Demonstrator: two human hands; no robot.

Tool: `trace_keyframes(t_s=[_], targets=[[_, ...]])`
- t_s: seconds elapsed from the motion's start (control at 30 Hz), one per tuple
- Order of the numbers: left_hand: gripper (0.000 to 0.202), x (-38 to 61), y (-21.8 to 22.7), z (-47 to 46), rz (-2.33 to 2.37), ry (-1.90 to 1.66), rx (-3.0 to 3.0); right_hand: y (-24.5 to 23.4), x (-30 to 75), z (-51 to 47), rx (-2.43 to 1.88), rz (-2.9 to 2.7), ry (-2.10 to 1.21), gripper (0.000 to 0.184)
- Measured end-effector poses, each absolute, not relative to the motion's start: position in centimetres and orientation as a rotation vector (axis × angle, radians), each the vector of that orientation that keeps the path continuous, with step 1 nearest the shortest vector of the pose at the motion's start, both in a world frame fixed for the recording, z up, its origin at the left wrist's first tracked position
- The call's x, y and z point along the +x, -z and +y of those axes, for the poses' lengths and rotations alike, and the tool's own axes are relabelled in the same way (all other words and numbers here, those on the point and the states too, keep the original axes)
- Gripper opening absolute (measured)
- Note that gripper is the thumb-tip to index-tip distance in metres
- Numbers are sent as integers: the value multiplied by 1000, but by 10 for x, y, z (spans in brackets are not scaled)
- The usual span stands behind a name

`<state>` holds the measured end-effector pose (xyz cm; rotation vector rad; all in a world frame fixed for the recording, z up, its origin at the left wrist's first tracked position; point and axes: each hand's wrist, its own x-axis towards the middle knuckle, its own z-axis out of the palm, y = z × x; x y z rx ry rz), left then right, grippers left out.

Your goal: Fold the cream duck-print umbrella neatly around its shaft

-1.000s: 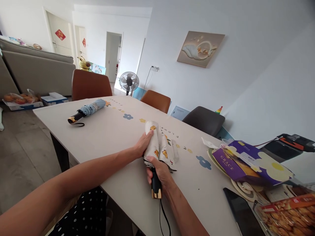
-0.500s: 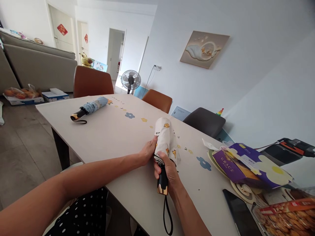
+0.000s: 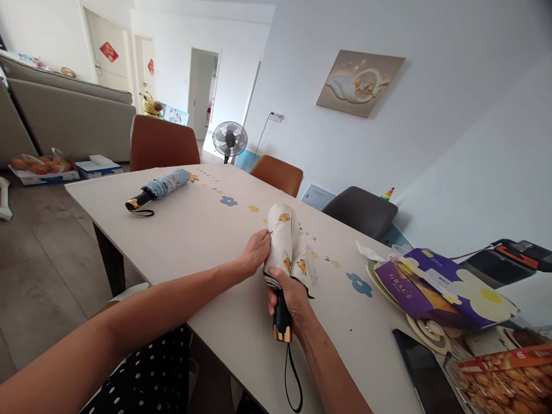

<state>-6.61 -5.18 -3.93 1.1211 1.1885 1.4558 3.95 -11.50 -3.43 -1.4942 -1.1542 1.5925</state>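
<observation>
Left hand (image 3: 256,252) stretched in from the side, clasping a folded white umbrella (image 3: 281,238) over the surface (image 3: 202,236), right hand (image 3: 292,296) curled around its lower end, thumb on top

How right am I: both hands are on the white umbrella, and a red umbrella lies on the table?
Not red: the other umbrella, lying on the table, is light blue in the head view. The left hand and right hand are on the white umbrella.
</observation>
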Motion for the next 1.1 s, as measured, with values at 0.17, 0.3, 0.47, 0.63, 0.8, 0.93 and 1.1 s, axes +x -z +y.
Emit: trace_keyframes(t_s=[0.17, 0.3, 0.47, 0.63, 0.8, 0.93, 1.1], targets=[[16, -63, 32, -61, 862, -1311, 917, 26, 38, -120, -1607, -1185, -1506, 42], [26, -62, 35, -61, 676, -1180, 732, 30, 40, -117, -1613, -1227, -1562, 38], [27, -63, 43, -55, 802, -1204, 545, 37, 40, -115, -1535, -1223, -1690, 33], [24, -66, 40, -51, 812, -1232, 495, 33, 34, -117, -1310, -1061, -1515, 37], [21, -65, 40, -53, 741, -1068, 431, 35, 32, -118, -998, -886, -1611, 47], [22, -65, 43, -56, 723, -1071, 525, 37, 30, -118, -1044, -780, -1736, 46], [25, -69, 42, -54, 722, -1077, 665, 39, 33, -115, -1088, -873, -1798, 36]])
